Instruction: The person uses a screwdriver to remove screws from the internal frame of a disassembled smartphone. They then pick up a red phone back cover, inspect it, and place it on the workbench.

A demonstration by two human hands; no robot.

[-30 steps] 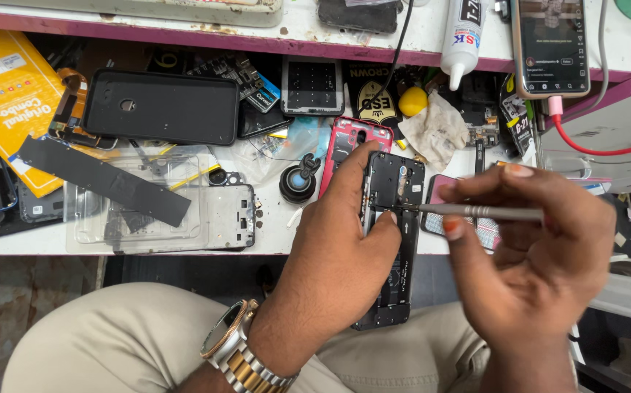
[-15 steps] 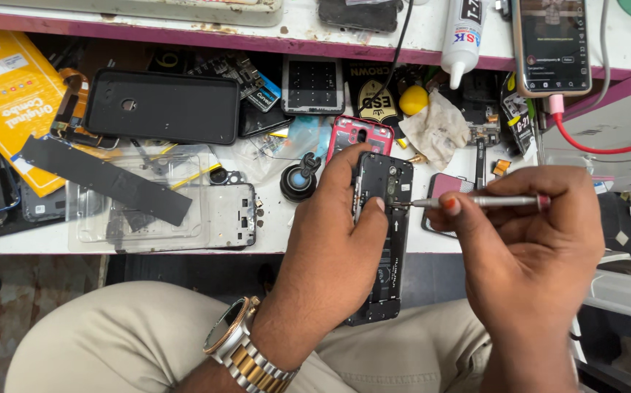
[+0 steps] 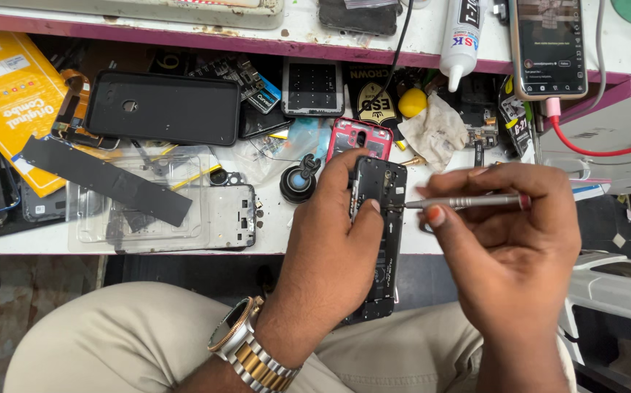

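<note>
The left hand [image 3: 330, 255] grips an opened phone [image 3: 378, 233] upright over the bench [image 3: 279, 233]. The right hand [image 3: 504, 240] fingers pinch a thin screwdriver [image 3: 468, 201], coming from 3 o'clock to a screw near the top (step: unscrewing, I think). Next it needs a steady, gentle turn.

White workbench [image 3: 272, 236] — black phone cover [image 3: 162, 108]; yellow box [image 3: 10, 98]; rag [image 3: 435, 131].

White tabletop [image 3: 272, 236] cluttered, magenta-edged raised shelf [image 3: 184, 36] set along far side. Stained grey concrete floor [image 3: 32, 291] seen near left. White plastic furniture [image 3: 613, 287] placed right. Lighting even.
</note>
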